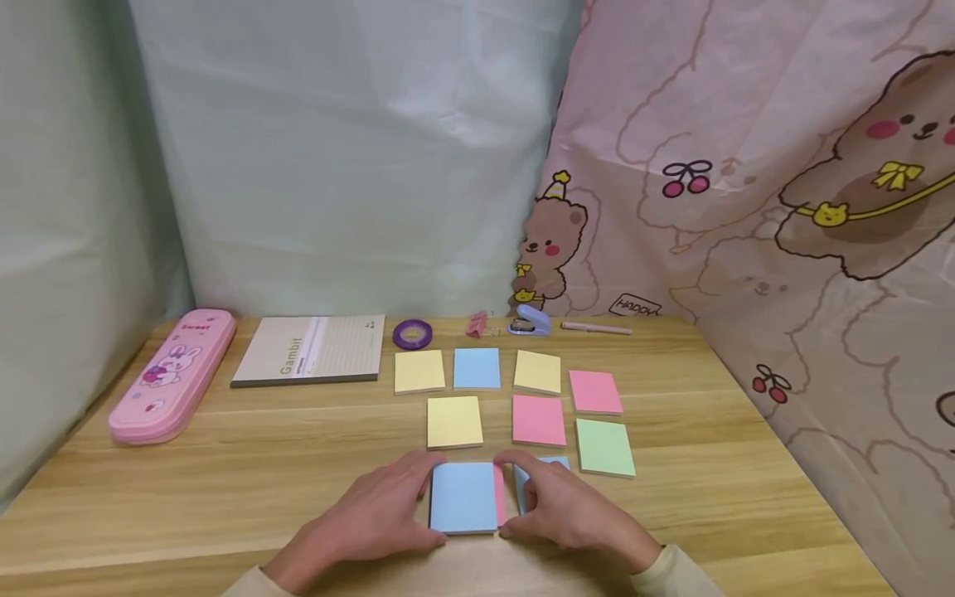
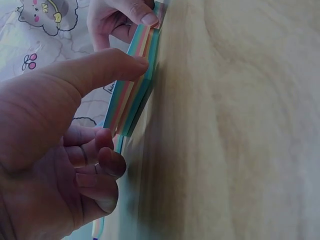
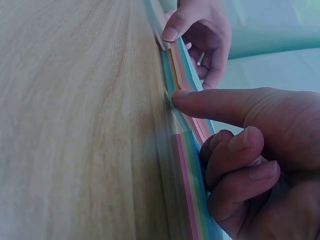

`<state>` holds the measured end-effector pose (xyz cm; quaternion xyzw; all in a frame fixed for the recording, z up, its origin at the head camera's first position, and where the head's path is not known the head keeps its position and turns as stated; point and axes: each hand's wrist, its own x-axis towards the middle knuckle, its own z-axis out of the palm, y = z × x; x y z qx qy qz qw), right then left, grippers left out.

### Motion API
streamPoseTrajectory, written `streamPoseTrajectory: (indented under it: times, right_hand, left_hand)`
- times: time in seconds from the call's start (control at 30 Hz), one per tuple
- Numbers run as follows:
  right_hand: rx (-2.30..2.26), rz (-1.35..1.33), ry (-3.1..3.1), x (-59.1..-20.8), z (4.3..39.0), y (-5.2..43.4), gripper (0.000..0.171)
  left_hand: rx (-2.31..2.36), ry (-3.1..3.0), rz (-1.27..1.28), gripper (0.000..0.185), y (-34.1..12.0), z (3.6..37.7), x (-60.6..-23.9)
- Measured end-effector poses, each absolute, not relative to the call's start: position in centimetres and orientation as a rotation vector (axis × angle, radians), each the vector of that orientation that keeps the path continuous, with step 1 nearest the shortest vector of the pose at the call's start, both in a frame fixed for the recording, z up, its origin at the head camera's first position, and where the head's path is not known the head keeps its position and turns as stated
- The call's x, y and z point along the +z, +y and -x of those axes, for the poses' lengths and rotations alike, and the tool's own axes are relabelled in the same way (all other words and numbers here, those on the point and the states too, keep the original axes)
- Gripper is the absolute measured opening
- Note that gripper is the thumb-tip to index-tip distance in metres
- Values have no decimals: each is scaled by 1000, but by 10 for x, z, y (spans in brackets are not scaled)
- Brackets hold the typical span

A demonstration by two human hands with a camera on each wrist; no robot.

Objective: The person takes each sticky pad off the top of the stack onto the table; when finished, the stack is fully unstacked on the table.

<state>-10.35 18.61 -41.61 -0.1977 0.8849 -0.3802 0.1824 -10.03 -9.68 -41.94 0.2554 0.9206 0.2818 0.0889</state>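
At the table's front middle lies a stack of sticky-note pads [image 1: 464, 497] with a blue one on top. A pink pad [image 1: 500, 495] juts out from under it on the right. My left hand [image 1: 384, 507] grips the stack's left side, thumb at the near edge and fingers at the far corner. On the right side, my right hand [image 1: 564, 507] holds it the same way, thumb near and index finger far. Layered blue, pink and yellow edges of the stack [image 3: 182, 67] show in the right wrist view. Another blue pad [image 1: 555, 463] is partly hidden behind my right hand.
Beyond the hands lie more pads: several yellow [image 1: 455, 421], pink [image 1: 539, 419], blue [image 1: 477, 368] and green [image 1: 605, 448]. Along the back are a pink pencil case [image 1: 175, 377], notebook [image 1: 339, 352], purple tape roll [image 1: 413, 334], pink clip [image 1: 476, 324], stapler [image 1: 530, 321] and pen [image 1: 596, 328].
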Motion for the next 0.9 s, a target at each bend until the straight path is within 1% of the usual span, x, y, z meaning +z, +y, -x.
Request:
streamPoseTrajectory:
  times: [0.17, 0.53, 0.7, 0.9]
  right_hand:
    - [-1070, 532, 2492, -417, 102, 186, 74]
    - [-1073, 545, 2488, -417, 102, 185, 74]
    - [-1065, 547, 2493, -416, 102, 185, 75]
    - [-1060, 557, 2506, -415, 103, 185, 75]
  left_hand:
    - [837, 2746, -761, 85, -97, 101, -420]
    - [840, 2799, -635, 91, -107, 104, -416]
    - [859, 2831, -570, 94, -123, 111, -405]
    - [878, 2892, -557, 94, -154, 127, -399]
